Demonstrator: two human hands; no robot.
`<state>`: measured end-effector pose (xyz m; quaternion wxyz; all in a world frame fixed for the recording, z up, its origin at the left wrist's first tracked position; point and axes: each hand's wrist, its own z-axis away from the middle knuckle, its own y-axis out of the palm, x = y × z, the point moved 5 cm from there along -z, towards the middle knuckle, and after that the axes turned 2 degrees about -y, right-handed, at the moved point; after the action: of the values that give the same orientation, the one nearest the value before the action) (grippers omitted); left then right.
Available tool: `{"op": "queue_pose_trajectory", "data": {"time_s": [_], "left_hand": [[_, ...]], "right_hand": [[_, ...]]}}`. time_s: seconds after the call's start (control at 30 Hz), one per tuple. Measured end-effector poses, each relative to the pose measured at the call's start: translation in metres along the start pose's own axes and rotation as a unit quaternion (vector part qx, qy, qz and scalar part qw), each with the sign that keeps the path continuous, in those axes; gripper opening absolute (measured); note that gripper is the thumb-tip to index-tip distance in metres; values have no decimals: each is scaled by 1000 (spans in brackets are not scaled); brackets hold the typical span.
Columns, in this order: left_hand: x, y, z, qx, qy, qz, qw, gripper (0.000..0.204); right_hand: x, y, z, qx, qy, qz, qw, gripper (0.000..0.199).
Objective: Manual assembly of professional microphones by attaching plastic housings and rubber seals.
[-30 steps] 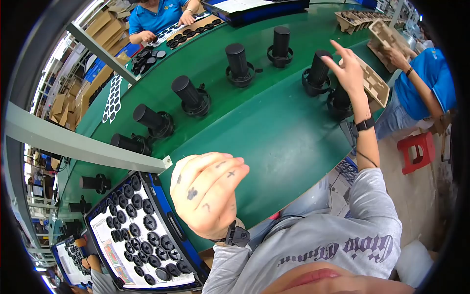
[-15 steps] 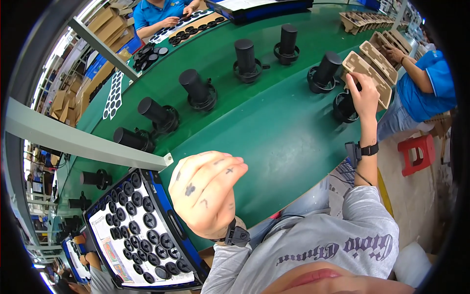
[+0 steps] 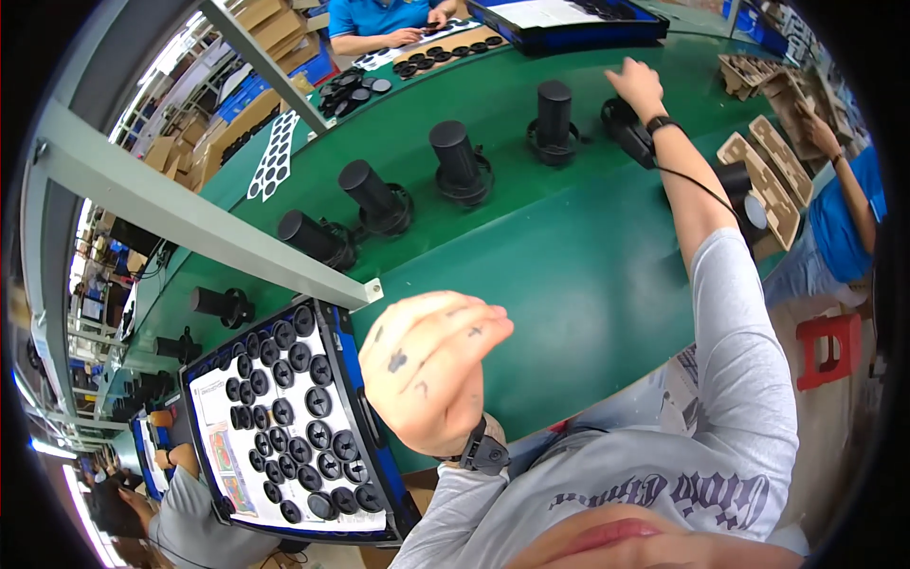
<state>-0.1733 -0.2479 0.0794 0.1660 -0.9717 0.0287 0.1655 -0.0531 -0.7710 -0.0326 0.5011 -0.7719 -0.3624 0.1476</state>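
Observation:
My left hand (image 3: pixel 427 375) is raised in front of me, its fingers curled and pressed together. Whatever may be inside them is hidden. Over the green belt at the far right, my right hand (image 3: pixel 641 87) reaches out with thumb and fingers apart. Just below that hand is a dark round-based unit (image 3: pixel 616 116), partly covered by my wrist and its strapped device. Several black cylinders on ringed bases stand along the belt, among them one upright (image 3: pixel 555 112) and one leaning (image 3: pixel 458 152). Beside my right forearm, another black cylinder (image 3: pixel 732 178) is partly hidden.
A blue-edged tray (image 3: pixel 332 379) of round black parts lies at left, by a grey metal post (image 3: pixel 218 213). Cardboard trays (image 3: pixel 758 185) stand at right, near a co-worker in blue (image 3: pixel 848 228). Another co-worker (image 3: pixel 374 24) handles parts across the belt.
My right hand has moved up and leftward, away from the cylinder near the cardboard trays, and its fingers have spread. My left hand keeps its curl. The whole view has shifted.

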Motion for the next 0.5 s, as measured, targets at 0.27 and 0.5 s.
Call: {"op": "queue_pose_trajectory", "data": {"time_s": [0.27, 0.5], "left_hand": [[-2, -16, 4, 27, 17, 20, 999, 27], [-6, -6, 2, 7, 36, 24, 999, 22]], "right_hand": [[72, -67, 30, -20, -384, -134, 913, 87], [126, -59, 78, 248, -378, -56, 890, 86]]}}
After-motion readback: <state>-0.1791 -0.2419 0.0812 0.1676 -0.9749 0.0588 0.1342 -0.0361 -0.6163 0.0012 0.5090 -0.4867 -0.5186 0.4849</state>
